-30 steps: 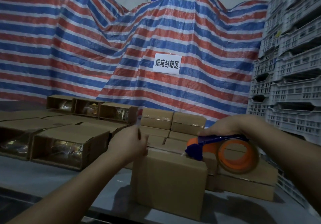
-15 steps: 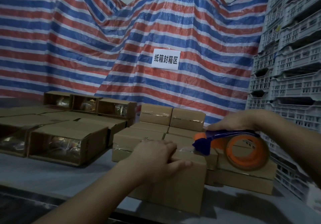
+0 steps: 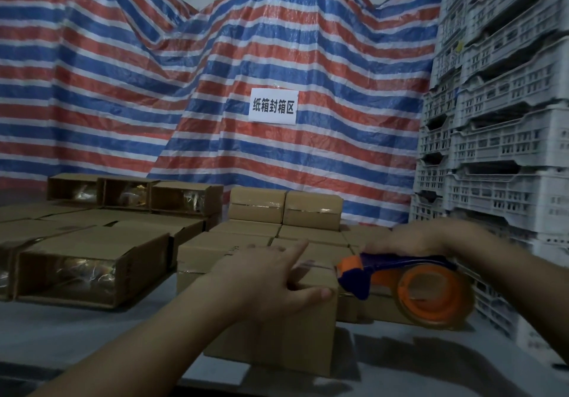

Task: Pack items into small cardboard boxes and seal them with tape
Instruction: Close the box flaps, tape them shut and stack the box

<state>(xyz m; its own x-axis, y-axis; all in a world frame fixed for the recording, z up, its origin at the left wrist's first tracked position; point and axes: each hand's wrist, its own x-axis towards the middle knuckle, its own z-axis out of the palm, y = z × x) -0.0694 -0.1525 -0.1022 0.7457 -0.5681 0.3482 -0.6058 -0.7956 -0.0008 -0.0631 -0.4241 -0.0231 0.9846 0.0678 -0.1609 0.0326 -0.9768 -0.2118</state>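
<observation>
Two bare hands work over a small cardboard box [image 3: 295, 329] at the near edge of a grey table [image 3: 92, 344]. The left hand [image 3: 271, 279] rests on top of the box, forefinger stretched forward along the lid and thumb lying against the upper front edge, holding it down. The right hand [image 3: 418, 238] grasps the blue handle of a tape dispenser [image 3: 406, 285], whose orange roll hangs just right of the box while its blue nose sits at the box's top right corner. A thin strip of clear tape [image 3: 311, 263] glints across the lid between the left hand and the dispenser.

Behind the box, closed and taped boxes [image 3: 286, 208] stand in tight rows, two of them stacked a level higher at the back. To the left lie open-ended boxes [image 3: 89, 264] with shiny wrapped goods visible inside, more of them lined up farther back. A red, white and blue striped tarpaulin [image 3: 123, 88] drapes the background, bearing a white paper sign [image 3: 273, 106] with black Chinese characters. White plastic crates [image 3: 498, 119] are stacked high along the right side.
</observation>
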